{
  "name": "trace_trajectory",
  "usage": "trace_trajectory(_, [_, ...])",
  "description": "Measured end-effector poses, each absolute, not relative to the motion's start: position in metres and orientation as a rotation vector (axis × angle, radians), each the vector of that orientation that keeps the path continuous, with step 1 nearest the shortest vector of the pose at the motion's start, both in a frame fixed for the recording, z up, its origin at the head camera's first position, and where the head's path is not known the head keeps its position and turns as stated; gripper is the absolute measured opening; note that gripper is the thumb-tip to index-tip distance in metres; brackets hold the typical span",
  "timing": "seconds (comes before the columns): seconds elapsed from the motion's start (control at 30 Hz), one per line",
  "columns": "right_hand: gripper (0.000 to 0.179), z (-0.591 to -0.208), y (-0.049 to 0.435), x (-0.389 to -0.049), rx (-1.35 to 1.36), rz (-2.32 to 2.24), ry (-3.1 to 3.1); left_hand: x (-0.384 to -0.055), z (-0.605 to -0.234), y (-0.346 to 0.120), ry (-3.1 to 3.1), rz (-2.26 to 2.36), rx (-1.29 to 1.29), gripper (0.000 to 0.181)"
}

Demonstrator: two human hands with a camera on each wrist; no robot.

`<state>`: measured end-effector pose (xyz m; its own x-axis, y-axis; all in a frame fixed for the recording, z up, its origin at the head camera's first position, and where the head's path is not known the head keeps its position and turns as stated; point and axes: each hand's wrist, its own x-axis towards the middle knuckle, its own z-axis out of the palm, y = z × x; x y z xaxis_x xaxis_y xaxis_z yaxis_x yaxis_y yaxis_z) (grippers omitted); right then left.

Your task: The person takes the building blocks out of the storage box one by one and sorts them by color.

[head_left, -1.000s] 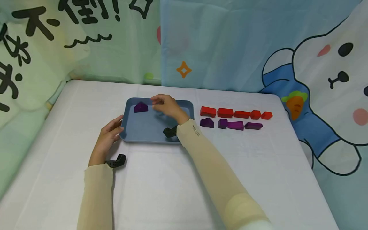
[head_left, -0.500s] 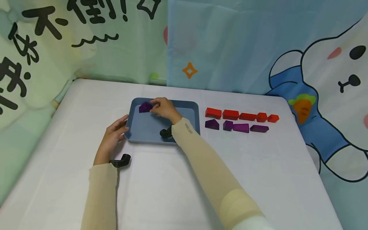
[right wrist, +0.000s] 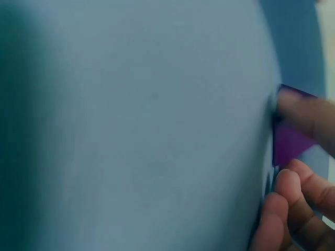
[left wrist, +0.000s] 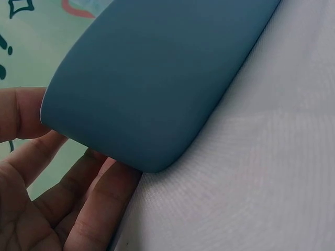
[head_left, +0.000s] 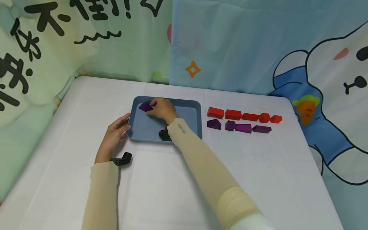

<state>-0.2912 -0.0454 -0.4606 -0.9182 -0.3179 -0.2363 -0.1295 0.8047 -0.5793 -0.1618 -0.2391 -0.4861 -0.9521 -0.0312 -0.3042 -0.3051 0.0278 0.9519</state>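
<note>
In the head view, a blue-grey tray (head_left: 149,135) lies on the white table. A purple block (head_left: 146,106) with sloping faces sits in its upper left part. My right hand (head_left: 164,110) pinches this block from its right side. In the right wrist view the purple block (right wrist: 290,144) shows between the fingertips, partly covered by them. My left hand (head_left: 116,132) rests at the tray's left side, its fingers fairly straight. The left wrist view shows the fingers (left wrist: 107,201) of that hand against the tray's outer wall (left wrist: 136,104).
Right of the tray, several red blocks (head_left: 215,112) form a back row. Several purple blocks (head_left: 243,128) of differing shapes lie in a row before them. Behind the table hangs a printed cloth (head_left: 230,44). Each wrist wears a black camera mount (head_left: 123,159).
My right hand has moved left and down onto the purple block and gripped it. The block has turned in the tray. My left hand has stayed at the tray's left edge.
</note>
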Motion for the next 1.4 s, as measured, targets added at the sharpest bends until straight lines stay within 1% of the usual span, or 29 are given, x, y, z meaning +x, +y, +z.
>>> trace_trajectory(0.1, [0.054,-0.460,-0.045,-0.288,-0.341,-0.728,2.721,-0.163,-0.485,-0.235,2.091,2.028,-0.343,0.061])
trace_trajectory(0.13, [0.054,-0.459,-0.044,-0.287,-0.343,-0.717,2.733,-0.163,-0.485,-0.234,2.089,2.026,-0.341,0.061])
trace_trajectory(0.27, [0.048,-0.457,-0.036,-0.285,-0.341,-0.771,2.734,-0.164,-0.484,-0.229,2.095,2.012,-0.331,0.062])
trace_trajectory(0.6, [0.037,-0.439,-0.004,-0.284,-0.378,-1.129,2.615,-0.163,-0.479,-0.226,2.080,2.020,-0.345,0.063])
trace_trajectory(0.73, [0.035,-0.431,0.017,-0.282,-0.408,-1.195,2.617,-0.161,-0.479,-0.226,2.078,2.009,-0.349,0.063])
trace_trajectory(0.93, [0.039,-0.416,0.056,-0.277,-0.429,-1.237,2.593,-0.158,-0.479,-0.227,2.076,2.001,-0.354,0.063])
trace_trajectory(1.4, [0.044,-0.384,0.142,-0.254,-0.402,-1.156,2.645,-0.153,-0.475,-0.228,2.069,1.969,-0.378,0.063])
